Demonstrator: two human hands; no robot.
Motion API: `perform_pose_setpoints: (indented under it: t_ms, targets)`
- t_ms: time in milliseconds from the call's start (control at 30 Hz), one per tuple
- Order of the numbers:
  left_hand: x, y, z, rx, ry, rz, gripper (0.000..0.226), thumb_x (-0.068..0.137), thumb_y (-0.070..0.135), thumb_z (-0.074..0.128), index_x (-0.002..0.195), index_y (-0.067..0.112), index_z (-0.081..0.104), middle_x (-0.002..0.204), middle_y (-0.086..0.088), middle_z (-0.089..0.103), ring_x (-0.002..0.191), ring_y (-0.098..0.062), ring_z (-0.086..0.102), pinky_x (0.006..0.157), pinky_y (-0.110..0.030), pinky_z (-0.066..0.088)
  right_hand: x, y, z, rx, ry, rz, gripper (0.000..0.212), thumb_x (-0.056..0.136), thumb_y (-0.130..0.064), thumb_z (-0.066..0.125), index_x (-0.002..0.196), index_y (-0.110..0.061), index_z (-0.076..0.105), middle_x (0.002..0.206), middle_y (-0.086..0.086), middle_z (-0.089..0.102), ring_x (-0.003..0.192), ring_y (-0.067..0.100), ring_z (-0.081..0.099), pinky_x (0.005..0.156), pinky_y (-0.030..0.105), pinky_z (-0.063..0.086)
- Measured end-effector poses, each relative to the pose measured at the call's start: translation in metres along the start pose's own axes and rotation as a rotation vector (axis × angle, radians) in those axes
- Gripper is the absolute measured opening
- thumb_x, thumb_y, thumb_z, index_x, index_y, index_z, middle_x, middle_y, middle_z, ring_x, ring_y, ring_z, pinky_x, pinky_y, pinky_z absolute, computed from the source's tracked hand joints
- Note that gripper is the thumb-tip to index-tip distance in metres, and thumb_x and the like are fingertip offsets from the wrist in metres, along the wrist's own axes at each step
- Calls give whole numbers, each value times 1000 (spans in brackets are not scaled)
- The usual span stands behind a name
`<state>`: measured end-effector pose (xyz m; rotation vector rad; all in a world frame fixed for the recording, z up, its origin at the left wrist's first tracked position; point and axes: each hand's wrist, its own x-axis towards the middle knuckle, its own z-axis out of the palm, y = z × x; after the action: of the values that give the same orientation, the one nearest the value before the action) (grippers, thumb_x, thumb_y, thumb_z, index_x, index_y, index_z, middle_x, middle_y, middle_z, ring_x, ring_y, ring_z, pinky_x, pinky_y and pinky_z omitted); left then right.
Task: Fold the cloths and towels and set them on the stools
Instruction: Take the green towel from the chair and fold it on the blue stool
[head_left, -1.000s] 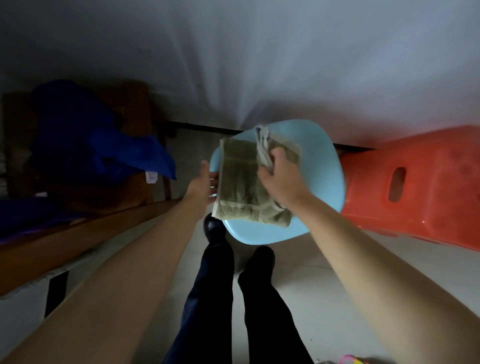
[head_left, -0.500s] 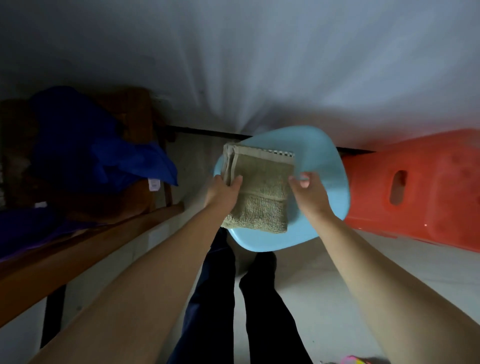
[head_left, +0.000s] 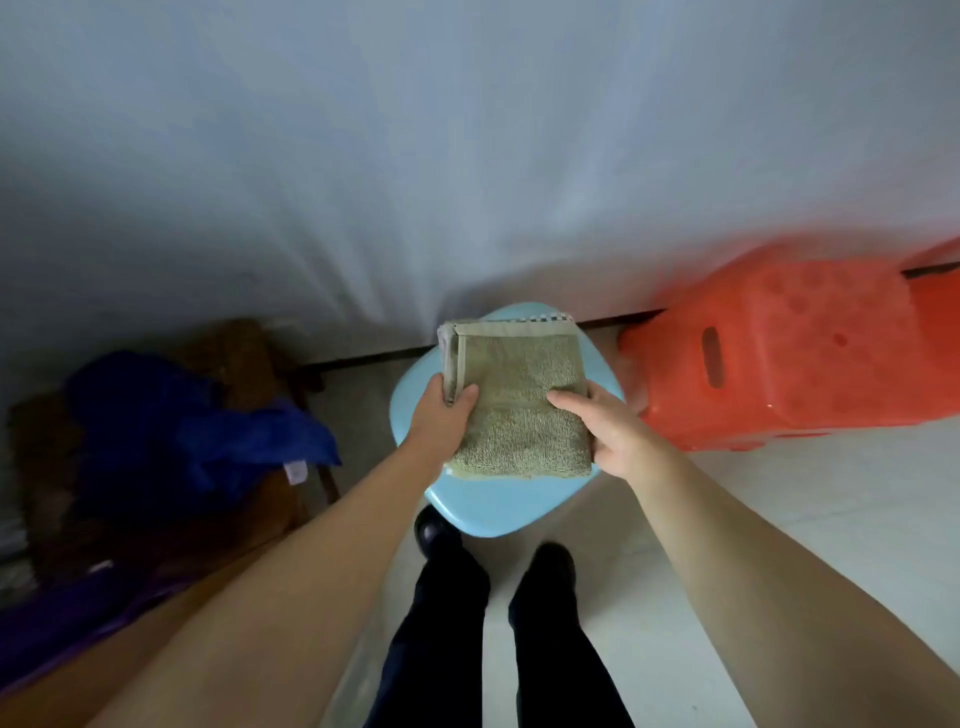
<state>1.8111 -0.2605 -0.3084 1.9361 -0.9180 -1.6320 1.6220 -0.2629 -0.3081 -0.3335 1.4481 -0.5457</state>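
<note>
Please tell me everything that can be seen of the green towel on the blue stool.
The olive green towel looks like terry cloth, folded into a thick, neat rectangle. A paler flat band runs along its far edge, and layered edges show at its left side. It lies over the light blue stool. The left hand grips its left edge, thumb on top; the right hand holds its right edge.

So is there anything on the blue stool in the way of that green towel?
No, nothing visible. The folded olive-green terry towel already lies on the light blue plastic stool, with the left hand and right hand gripping its two sides. Only bare seat shows around it.
</note>
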Motion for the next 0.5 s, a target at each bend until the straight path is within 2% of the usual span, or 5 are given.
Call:
perform_pose_setpoints:
  t_ms: [67,167,333,433,500]
  targets:
    - [-16,40,12,-15,-77,57,11,95,23,53,106,20,51,106,-14,63,95,-29,63,89,-44,53,-32,-20,-15,56,35,-80,19,88,-8,61,105,-14,55,102,9,65,89,24,64,79,38,52]
    - [-46,98,36,4,-149,169,12,95,21,53,107,18,51,102,-11,61,90,-27,62,85,-48,54,-81,-50,-45,132,74,-205,20,88,-5,59,106,-14,56,107,12,64,99,29,62,93,48,48]
    - [-104,157,92,45,-201,345,14,95,22,52,108,18,49,107,-8,62,101,-29,62,91,-44,53,-162,-85,-105,172,201,-396,40,84,-5,65,121,-12,52,114,13,64,100,29,63,87,45,50]
    - [-155,176,144,76,-220,477,15,95,23,51,109,17,49,101,-3,61,97,-25,60,86,-39,52,-217,-84,-159,167,273,-510,38,85,-6,65,120,-13,52,111,10,64,94,26,63,85,43,51]
    - [-184,184,179,92,-238,560,12,96,20,51,107,16,49,94,1,59,91,-21,59,77,-29,51,-246,-78,-196,162,311,-588,35,85,-7,66,117,-14,53,109,7,64,94,24,62,81,39,51]
